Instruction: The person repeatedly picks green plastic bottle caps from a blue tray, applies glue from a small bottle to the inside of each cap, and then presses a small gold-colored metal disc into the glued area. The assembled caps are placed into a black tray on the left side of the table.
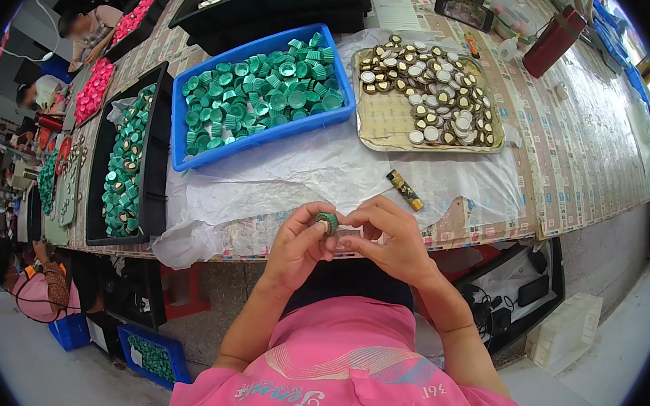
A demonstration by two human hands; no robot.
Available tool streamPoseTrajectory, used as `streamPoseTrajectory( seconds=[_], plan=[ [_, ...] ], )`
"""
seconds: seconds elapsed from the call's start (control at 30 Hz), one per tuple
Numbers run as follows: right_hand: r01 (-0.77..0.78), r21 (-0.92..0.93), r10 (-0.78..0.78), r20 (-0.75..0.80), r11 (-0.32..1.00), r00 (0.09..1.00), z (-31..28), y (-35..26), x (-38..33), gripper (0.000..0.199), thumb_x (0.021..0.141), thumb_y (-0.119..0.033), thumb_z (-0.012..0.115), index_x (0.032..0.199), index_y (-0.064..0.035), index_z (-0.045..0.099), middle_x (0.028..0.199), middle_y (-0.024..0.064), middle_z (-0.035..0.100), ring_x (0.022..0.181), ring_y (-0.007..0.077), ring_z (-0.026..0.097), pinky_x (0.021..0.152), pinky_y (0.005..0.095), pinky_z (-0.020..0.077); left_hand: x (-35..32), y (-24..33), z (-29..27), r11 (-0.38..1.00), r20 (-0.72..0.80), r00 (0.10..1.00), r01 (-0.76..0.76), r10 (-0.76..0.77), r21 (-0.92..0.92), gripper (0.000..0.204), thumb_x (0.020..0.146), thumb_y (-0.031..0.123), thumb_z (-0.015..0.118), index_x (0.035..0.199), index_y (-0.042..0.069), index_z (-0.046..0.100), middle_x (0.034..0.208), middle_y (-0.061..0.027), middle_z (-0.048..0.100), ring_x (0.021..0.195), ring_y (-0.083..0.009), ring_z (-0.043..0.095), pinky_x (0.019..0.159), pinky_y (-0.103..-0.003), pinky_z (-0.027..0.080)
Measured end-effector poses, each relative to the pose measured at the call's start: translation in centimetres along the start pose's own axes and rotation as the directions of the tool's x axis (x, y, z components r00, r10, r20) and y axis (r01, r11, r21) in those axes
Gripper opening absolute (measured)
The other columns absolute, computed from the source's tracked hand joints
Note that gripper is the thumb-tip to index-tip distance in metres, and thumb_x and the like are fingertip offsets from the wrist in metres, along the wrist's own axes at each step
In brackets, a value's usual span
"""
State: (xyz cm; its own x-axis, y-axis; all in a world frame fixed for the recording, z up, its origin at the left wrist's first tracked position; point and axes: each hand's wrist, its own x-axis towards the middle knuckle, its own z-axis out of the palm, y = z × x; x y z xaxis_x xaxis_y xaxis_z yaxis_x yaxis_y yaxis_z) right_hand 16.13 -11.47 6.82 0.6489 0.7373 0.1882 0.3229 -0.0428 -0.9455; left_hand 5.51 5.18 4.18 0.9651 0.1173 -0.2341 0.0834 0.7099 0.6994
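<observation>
Over the front edge of the table, my left hand [296, 248] pinches a small green fluted cup [328, 219] between thumb and fingers. Something pale shows at the cup's mouth. Close beside it, the fingers of my right hand [397, 243] are curled together, thumb toward the index finger; what they hold, if anything, is hidden. Beyond my hands stands a blue bin [260, 137] heaped with similar green cups [278, 100]. To its right, a shallow tray [391, 141] carries many small round discs [442, 90], dark-rimmed with white or gold-coloured faces.
A lighter [404, 190] lies on white sheeting [296, 178] beyond my right hand. A black crate [156, 190] of green cups stands left, another black crate [271, 12] of discs behind. A phone [464, 11] and red flask [554, 42] stand far right. Other people [87, 28] sit left.
</observation>
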Motion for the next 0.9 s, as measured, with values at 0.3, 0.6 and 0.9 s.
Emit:
streamPoseTrajectory(
  seconds=[0.3, 0.6, 0.9],
  plan=[
    [0.003, -0.006, -0.003, 0.009, 1.0, 1.0, 0.5, 0.6, -0.5, 0.014, 0.079, -0.007, 0.074, 0.091, -0.0047, 0.068, 0.081, 0.0036, 0.059, 0.065, 0.011, 0.055, 0.058, 0.0243, 0.0442, -0.7, 1.3, -2.1, 0.988, -0.152, 0.977, -0.144, 0.151, 0.054, 0.021, 0.097, 0.015, 0.054, 0.115, 0.005, 0.053, 0.099, -0.007, 0.062, 0.067, -0.0067, 0.05, 0.054, -0.021, 0.044],
    [-0.012, -0.006, 0.012, -0.001, 1.0, 1.0, 0.3, 1.4, -1.3, 0.01, 0.08, -0.011, 0.073, 0.088, -0.0067, 0.068, 0.08, 0.0037, 0.06, 0.063, 0.0143, 0.054, 0.058, 0.0274, 0.044, -3.3, 10.4, -8.8, 0.63, -0.339, 0.592, -0.396, 0.731, 0.668, 0.016, 0.095, 0.01, 0.055, 0.11, 0.006, 0.057, 0.094, -0.0047, 0.061, 0.061, -0.0057, 0.05, 0.053, -0.02, 0.045],
    [0.003, -0.002, -0.003, 0.033, 1.0, 0.999, 0.7, 1.4, -1.2, 0.01, 0.08, -0.007, 0.073, 0.088, -0.0049, 0.069, 0.081, 0.0034, 0.061, 0.065, 0.0115, 0.056, 0.058, 0.0244, 0.0444, -2.4, 19.7, -12.9, 0.129, -0.115, 0.16, -0.077, 0.98, 0.989, 0.044, 0.088, 0.01, 0.064, 0.131, 0.006, 0.051, 0.12, -0.0073, 0.054, 0.085, -0.0151, 0.059, 0.074, -0.028, 0.053]
  ],
)
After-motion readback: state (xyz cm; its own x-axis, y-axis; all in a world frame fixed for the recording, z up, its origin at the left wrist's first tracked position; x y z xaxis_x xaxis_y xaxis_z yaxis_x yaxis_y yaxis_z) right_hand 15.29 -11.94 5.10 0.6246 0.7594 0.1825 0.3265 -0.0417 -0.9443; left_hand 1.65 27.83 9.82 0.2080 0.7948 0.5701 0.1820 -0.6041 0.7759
